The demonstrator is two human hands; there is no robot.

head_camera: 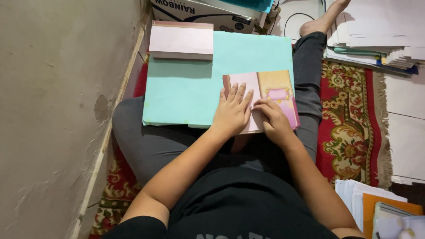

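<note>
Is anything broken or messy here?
Yes. The wall on the left has a patch of chipped plaster and cracks lower down. The paper stacks at top right sit unevenly, with edges sticking out. The folded card under both hands looks fine.

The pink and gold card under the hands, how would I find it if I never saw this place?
Look for the big mint-green board across the person's lap. Near its right edge lies the folded card, pressed by the left hand and right hand. Unlike the plain pink stack at the board's top left, it has a gold panel with a pink label.
</note>
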